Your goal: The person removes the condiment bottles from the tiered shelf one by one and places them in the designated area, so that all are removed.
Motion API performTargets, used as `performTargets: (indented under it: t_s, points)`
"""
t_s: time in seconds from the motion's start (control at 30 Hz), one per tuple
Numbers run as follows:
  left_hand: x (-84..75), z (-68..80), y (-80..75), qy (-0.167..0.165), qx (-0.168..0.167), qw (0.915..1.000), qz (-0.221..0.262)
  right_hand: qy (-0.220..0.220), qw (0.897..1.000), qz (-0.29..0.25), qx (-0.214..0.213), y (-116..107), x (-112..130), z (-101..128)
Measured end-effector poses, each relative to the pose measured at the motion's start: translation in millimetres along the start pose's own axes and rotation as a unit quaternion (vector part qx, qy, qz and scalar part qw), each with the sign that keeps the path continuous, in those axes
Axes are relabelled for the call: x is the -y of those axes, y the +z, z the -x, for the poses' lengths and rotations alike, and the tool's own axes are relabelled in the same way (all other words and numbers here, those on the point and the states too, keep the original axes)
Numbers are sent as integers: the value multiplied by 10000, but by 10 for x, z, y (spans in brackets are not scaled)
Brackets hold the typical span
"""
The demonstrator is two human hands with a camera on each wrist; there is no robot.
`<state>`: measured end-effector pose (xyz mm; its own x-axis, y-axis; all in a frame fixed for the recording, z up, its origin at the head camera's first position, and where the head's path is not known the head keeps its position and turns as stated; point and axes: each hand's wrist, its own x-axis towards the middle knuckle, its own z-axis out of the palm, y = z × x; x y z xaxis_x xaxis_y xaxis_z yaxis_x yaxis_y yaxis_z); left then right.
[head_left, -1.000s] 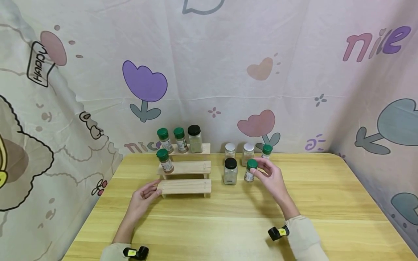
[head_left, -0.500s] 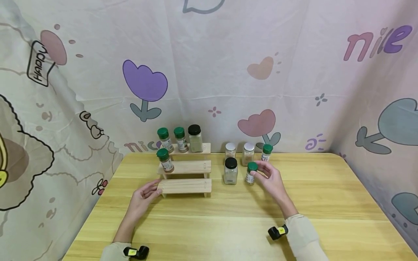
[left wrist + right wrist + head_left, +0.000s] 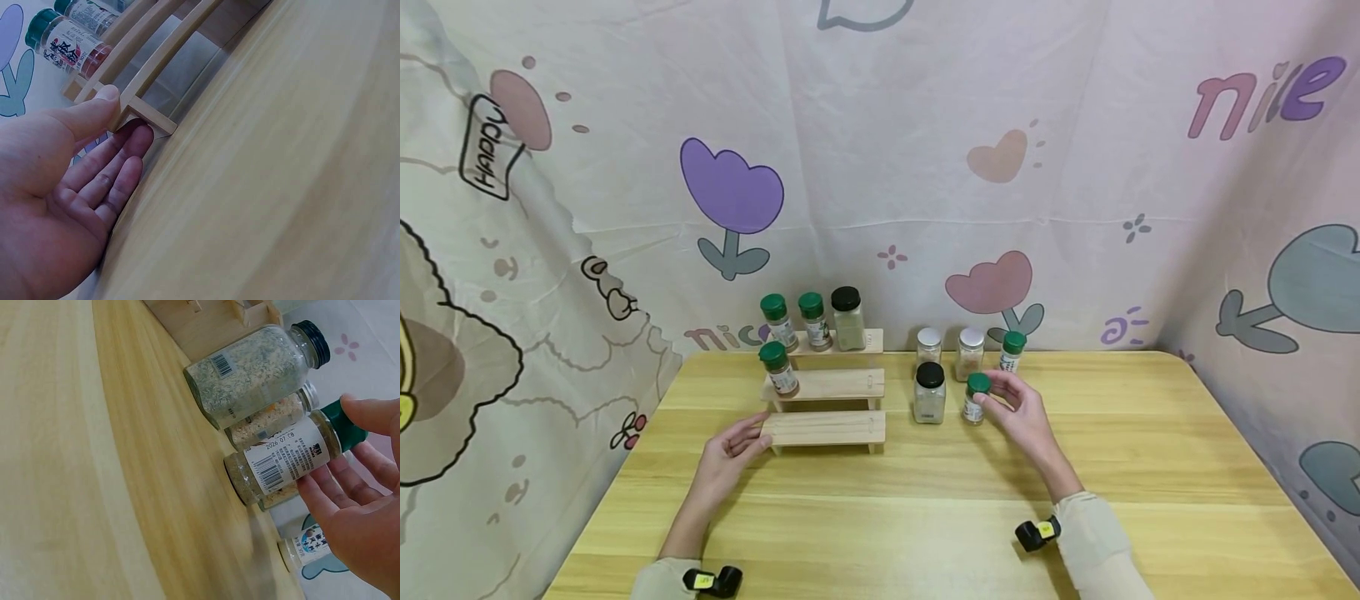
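Note:
A small green-capped spice jar (image 3: 974, 398) stands on the wooden table (image 3: 925, 517) right of a black-capped jar (image 3: 929, 393). My right hand (image 3: 996, 398) holds it, thumb by the cap and fingers against the label side; the right wrist view shows this jar (image 3: 281, 465) in the right hand (image 3: 328, 447). My left hand (image 3: 752, 437) lies at the left end of a three-step wooden rack (image 3: 827, 427). In the left wrist view the left hand (image 3: 128, 119) has its thumb on the corner of the rack's (image 3: 153, 59) lowest step and straight fingers beneath it.
The rack's top step carries two green-capped jars (image 3: 778, 321) and a black-capped one (image 3: 848, 319); the middle step has one green-capped jar (image 3: 778, 369). Two white-capped jars (image 3: 928, 344) and a green-capped one (image 3: 1012, 351) stand at the table's back. Patterned cloth hangs behind and beside.
The right hand has lowered the green-capped jar slightly onto the table and drawn a little nearer. The left hand and the rack have not moved.

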<state>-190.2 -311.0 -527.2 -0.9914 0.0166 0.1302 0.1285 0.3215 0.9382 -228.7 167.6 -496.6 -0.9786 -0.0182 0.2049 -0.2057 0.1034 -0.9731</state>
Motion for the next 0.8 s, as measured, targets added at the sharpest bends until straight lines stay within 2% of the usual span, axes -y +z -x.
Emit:
performTargets:
  t_s: [0.47,0.6,0.8]
  points:
    - [-12,10,8,3,-71,9999,-139,77,10000,-17,28,-54,61,14]
    - [-5,12,4,-56,-30,9999,-112,-102,9999,-41,-12,-71,145,24]
    - [-7,6,8,26,-39,9999,-99,-523,9984,-112,-194,-88,292,31]
